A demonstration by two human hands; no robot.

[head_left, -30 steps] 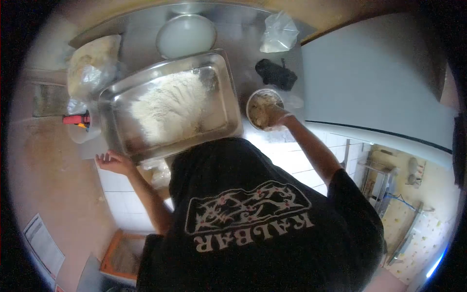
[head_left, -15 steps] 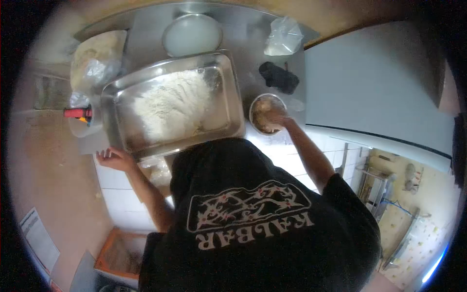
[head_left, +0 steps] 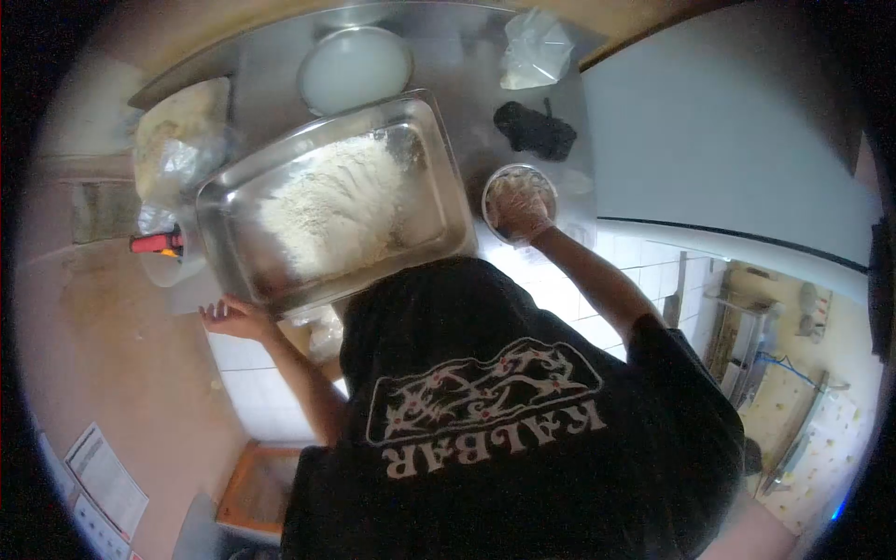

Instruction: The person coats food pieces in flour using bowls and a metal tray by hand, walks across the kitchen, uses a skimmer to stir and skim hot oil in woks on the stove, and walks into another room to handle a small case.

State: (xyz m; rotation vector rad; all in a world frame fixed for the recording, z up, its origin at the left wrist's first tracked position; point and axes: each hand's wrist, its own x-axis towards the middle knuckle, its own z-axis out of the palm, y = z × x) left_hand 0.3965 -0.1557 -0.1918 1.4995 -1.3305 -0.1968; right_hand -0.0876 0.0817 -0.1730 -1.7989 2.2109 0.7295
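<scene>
My right hand (head_left: pixel 525 207) is down inside a round bowl (head_left: pixel 556 198) at the right of the counter, among a pale brown, wet-looking mixture. Pale smears show on the back of this hand; its fingers blend into the mixture and are hard to make out. My left hand (head_left: pixel 238 317) hovers by the lower left corner of a large metal tray (head_left: pixel 245 238), fingers loosely bent and apart, holding nothing. A broad heap of white flour-like powder (head_left: pixel 336 207) lies in the tray.
Behind the tray stands a round bowl with a pale, whitish look (head_left: pixel 357 71). A plastic bag (head_left: pixel 537 51) and a black object (head_left: pixel 535 131) lie at the back right. At left are a large filled bag (head_left: pixel 182 140) and a red-handled item (head_left: pixel 154 243). A grey surface (head_left: pixel 719 140) borders the right.
My right hand has pushed further into the bowl, over its middle. My left hand stays beside the tray corner, with little change. The whole view has shifted and tilted slightly.
</scene>
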